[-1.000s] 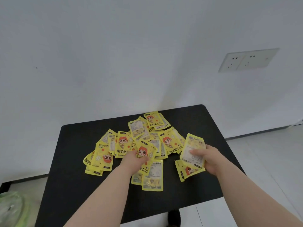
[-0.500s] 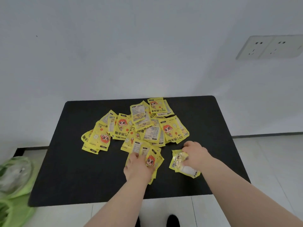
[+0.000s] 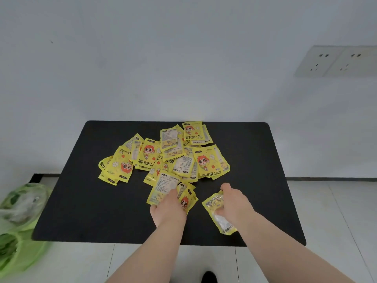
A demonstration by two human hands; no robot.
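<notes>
Several yellow hand-warmer packets (image 3: 175, 154) lie in a loose heap on the black table (image 3: 81, 201), toward its back half. My left hand (image 3: 167, 209) rests on a few packets (image 3: 163, 186) at the heap's near edge, its fingers over them. My right hand (image 3: 234, 203) holds a small stack of packets (image 3: 218, 213) against the table, to the right of the heap and apart from it. Part of that stack is hidden under the hand.
A green plastic bag (image 3: 20, 217) lies on the floor left of the table. A white wall stands right behind the table, with sockets (image 3: 336, 61) at the upper right. Pale floor tiles (image 3: 336, 211) show to the right and in front.
My right hand came down from the air and set its packets on the table. My left hand pulled a few packets toward me. The view tilted down and swung left.
</notes>
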